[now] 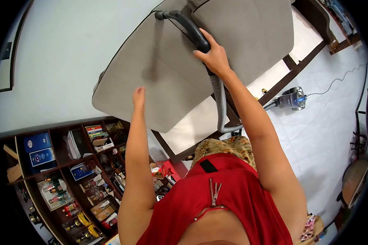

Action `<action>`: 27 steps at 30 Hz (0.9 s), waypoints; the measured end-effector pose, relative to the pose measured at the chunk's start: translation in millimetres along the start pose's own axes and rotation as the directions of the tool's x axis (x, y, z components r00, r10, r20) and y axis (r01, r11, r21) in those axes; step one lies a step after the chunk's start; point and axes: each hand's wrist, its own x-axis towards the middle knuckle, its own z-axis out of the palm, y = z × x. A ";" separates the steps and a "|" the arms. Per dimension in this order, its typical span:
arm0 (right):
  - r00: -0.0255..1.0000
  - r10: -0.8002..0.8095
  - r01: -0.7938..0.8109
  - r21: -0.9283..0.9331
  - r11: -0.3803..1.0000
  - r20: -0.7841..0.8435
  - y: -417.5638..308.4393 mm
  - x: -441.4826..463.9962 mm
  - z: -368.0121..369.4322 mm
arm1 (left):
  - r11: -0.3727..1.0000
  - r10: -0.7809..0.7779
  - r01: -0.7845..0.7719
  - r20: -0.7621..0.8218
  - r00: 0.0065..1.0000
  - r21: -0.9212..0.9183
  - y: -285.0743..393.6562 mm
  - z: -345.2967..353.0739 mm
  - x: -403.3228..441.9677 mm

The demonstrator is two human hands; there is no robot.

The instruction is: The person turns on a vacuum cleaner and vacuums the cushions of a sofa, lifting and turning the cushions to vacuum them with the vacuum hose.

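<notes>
My right hand (214,55) is wrapped round the black curved handle (188,30) of a vacuum cleaner hose. The handle's far end (159,15) is at the upper edge of a large grey-beige cushion (184,65). From below my right hand the grey ribbed hose (219,102) hangs down, bends, and runs right to the vacuum cleaner (292,99) on the floor. My left hand (139,97) is over the left part of the cushion, fingers curled in, with nothing visible in them. Whether it touches the fabric I cannot tell.
Beneath the cushion shows a dark wooden frame (270,87) with a pale base. A dark shelf unit (57,163) with books, boxes and bottles stands at lower left. A thin cord (335,83) trails from the vacuum cleaner across the tiled floor. A round fan-like object (353,181) stands at right.
</notes>
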 end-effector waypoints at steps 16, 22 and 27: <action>0.918 0.374 -0.363 -0.098 0.927 0.129 78.2 -130.8 -53.3 | 0.566 0.517 -0.422 0.094 0.851 0.709 115.4 -18.9 193.7; 0.999 -0.024 0.026 0.044 0.999 -0.041 24.8 -90.5 -21.5 | 0.583 0.470 -0.498 0.233 0.851 0.642 125.3 -6.3 255.1; 0.997 0.020 -0.021 0.010 1.000 0.070 20.9 -65.1 10.4 | 0.722 0.451 -0.532 0.282 0.847 0.443 139.1 -6.7 253.1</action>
